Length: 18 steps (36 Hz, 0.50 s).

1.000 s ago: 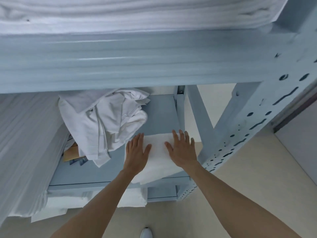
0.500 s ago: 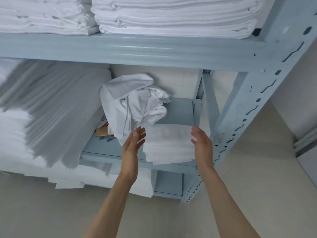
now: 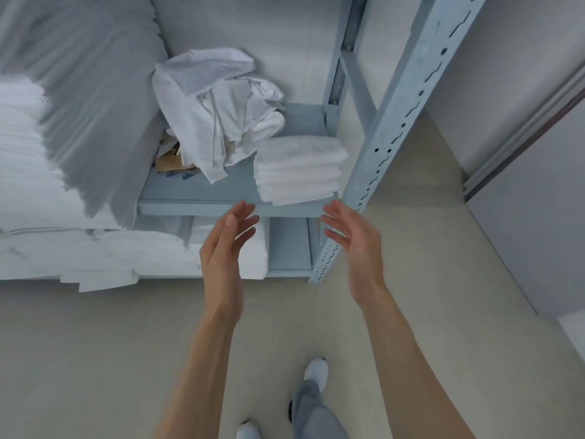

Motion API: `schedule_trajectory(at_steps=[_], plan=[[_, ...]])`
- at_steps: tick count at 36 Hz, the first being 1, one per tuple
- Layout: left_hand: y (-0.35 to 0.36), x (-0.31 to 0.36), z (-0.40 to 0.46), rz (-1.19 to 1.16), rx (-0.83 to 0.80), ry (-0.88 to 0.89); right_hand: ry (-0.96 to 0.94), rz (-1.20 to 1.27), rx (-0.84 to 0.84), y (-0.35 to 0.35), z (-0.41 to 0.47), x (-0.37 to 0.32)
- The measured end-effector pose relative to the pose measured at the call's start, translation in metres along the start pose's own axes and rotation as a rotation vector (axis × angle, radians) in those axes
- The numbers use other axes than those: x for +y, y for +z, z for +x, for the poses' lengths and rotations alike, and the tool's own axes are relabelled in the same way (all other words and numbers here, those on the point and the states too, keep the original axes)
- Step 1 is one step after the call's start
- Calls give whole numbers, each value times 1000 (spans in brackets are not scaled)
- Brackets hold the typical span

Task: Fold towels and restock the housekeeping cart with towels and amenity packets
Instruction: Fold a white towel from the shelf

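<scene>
The folded towel stack (image 3: 299,169) sits at the front right corner of the blue-grey shelf (image 3: 196,202), just beside the perforated upright (image 3: 402,122) — its long axis runs along the shelf's front edge, folded edges facing outward. Behind it to the left lies a crumpled white cloth pile (image 3: 215,106). Both the left hand (image 3: 226,245) and right hand (image 3: 354,239) hover before the edge, fingers straight, palms facing each other — holding nothing.

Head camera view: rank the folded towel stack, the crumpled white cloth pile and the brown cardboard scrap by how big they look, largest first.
1. Crumpled white cloth pile, clearly the largest.
2. Folded towel stack, somewhat smaller.
3. Brown cardboard scrap, smallest, though the cloth hides part of it.
</scene>
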<state>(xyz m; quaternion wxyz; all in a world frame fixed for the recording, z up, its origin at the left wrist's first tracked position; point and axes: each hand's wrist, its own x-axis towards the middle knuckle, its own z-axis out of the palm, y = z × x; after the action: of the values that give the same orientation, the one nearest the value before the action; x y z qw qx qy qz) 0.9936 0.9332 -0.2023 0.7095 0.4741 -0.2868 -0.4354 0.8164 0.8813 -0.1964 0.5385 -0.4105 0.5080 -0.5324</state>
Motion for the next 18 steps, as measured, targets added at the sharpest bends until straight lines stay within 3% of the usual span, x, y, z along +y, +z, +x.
schedule_trajectory(at_steps=[9, 18], plan=[[13, 21, -42, 60, -77, 32, -117, -22, -13, -16, -49, -20], [50, 26, -91, 86, -60, 74, -111, 74, -38, -72, -71, -33]])
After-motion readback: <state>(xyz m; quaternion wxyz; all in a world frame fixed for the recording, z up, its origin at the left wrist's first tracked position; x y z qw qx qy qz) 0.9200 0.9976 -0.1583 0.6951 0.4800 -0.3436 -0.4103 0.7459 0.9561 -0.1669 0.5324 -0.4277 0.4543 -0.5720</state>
